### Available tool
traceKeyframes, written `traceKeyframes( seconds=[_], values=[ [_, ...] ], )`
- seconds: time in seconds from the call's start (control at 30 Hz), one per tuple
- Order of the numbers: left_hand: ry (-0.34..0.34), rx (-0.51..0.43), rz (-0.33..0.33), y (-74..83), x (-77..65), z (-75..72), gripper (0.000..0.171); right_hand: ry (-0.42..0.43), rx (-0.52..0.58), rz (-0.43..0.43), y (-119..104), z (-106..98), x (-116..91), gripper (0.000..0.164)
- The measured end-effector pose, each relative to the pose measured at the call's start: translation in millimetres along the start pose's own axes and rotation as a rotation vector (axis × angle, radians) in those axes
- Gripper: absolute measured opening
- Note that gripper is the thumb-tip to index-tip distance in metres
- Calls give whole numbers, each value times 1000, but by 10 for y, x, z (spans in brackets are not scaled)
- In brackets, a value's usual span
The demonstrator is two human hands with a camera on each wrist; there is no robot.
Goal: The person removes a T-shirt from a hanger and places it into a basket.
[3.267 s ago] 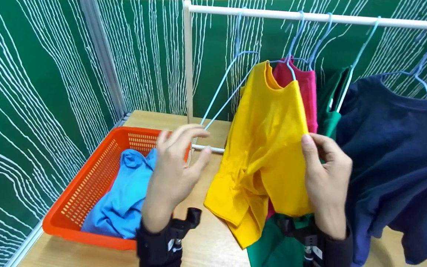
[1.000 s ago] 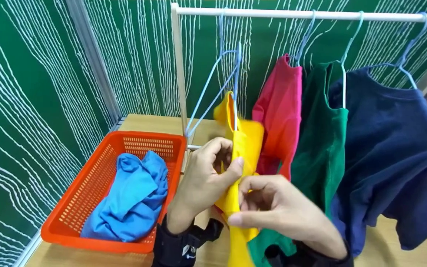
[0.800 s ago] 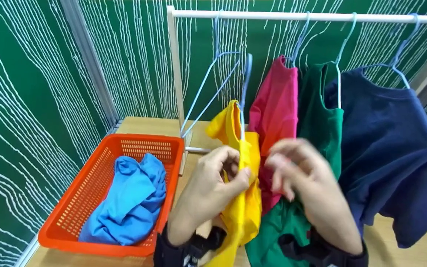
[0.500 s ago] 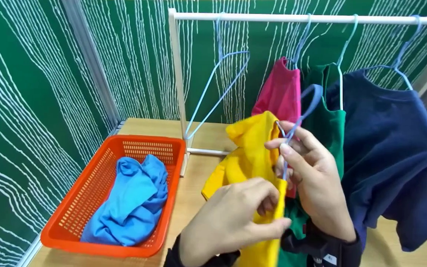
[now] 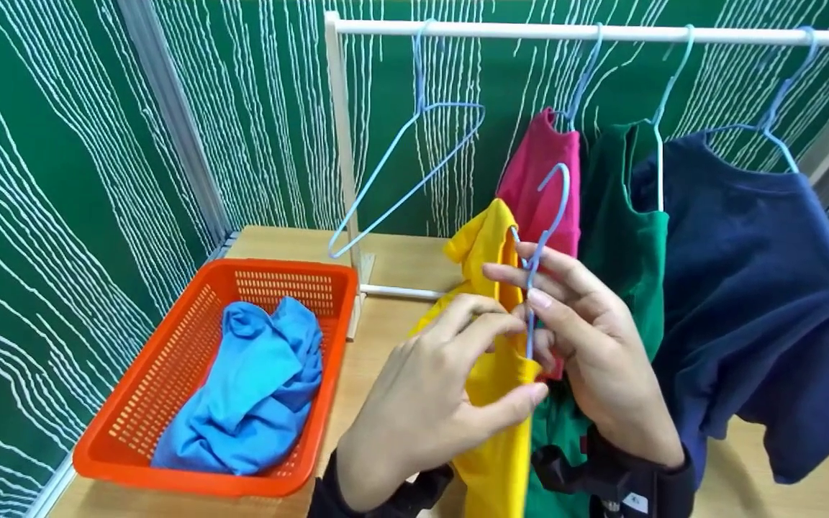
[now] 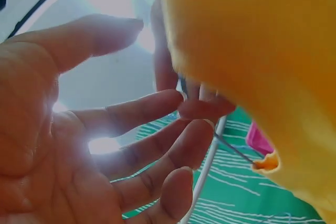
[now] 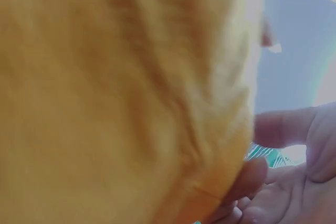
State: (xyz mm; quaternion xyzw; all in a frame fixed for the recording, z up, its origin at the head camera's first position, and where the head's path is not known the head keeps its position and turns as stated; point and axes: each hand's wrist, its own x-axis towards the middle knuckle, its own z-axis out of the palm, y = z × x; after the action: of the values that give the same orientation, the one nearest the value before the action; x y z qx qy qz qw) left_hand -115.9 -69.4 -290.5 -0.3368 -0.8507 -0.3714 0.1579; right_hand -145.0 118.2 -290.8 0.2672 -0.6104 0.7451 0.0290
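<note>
In the head view my right hand (image 5: 601,345) pinches a light blue hanger (image 5: 563,201) just below its hook, with thumb and fingers. The hanger is off the rail and carries a yellow T-shirt (image 5: 494,446), which hangs edge-on. At the shirt's near shoulder and neckline is my left hand (image 5: 429,396), its thumb and fingers spread apart. The left wrist view shows that gap between the left thumb and fingertips, beside the yellow cloth (image 6: 252,35). Yellow fabric (image 7: 105,103) fills most of the right wrist view and covers part of the right hand.
From the white rail (image 5: 515,29) hang a bare blue hanger (image 5: 414,115), a pink top (image 5: 540,169), a dark green garment (image 5: 637,288) and a navy T-shirt (image 5: 767,288). An orange basket (image 5: 98,460) holding a blue garment (image 5: 256,381) stands at left.
The yellow shirt's hanger came off the rail and was lowered. My right hand moved from the cloth to the hanger's neck; my left hand let go of the shoulder and moved right.
</note>
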Motion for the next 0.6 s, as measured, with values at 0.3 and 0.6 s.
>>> traceKeyframes(
  seconds=[0.3, 0.6],
  values=[
    [-40, 23, 35, -1, 15, 6, 35, -38, 22, -16, -31, -52, 16, 43],
    [-115, 10, 30, -43, 17, 32, 35, 1, -13, -6, 17, -66, 3, 43]
  ],
)
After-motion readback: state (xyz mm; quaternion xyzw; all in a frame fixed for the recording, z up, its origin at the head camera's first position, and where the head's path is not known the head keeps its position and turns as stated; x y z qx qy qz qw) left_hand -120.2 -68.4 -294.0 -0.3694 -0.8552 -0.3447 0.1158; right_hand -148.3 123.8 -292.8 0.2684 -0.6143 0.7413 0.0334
